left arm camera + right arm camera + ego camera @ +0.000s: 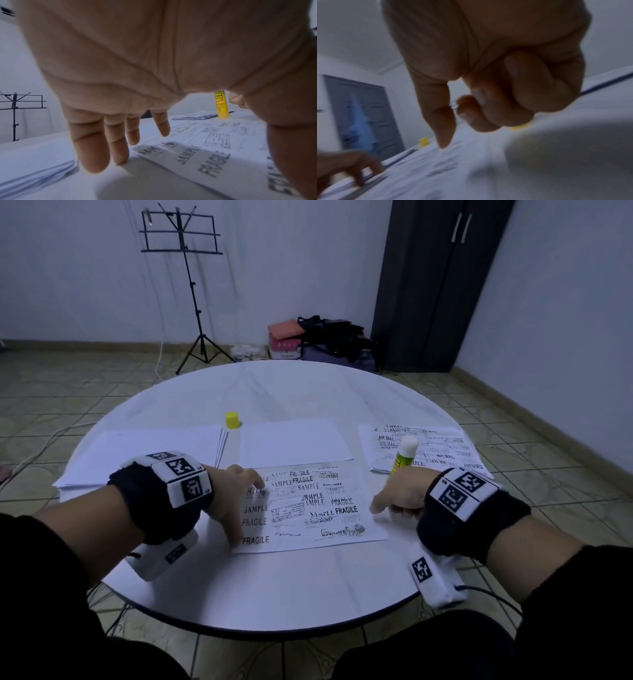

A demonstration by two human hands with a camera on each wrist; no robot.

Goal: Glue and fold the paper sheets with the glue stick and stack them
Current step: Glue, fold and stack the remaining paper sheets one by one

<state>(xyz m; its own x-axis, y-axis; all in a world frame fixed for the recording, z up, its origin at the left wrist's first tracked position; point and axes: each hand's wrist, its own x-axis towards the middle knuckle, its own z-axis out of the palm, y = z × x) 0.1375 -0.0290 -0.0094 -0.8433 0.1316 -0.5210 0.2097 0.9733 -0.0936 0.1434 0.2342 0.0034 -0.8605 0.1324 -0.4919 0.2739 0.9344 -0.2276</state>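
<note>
A printed sheet stamped SAMPLE and FRAGILE lies flat in the middle of the round white table. My left hand rests on the sheet's left edge with straight, spread fingers. My right hand is at the sheet's right edge, fingers curled into the palm and holding nothing, thumb pointing down at the paper. Just behind it the yellow glue stick stands upright and uncapped, a little apart from the fingers in the left wrist view. Its yellow cap stands farther back.
A stack of blank sheets lies at the left and a blank sheet behind the printed one. A pile of printed sheets lies at the right. Beyond the table stand a music stand, bags and a dark cupboard.
</note>
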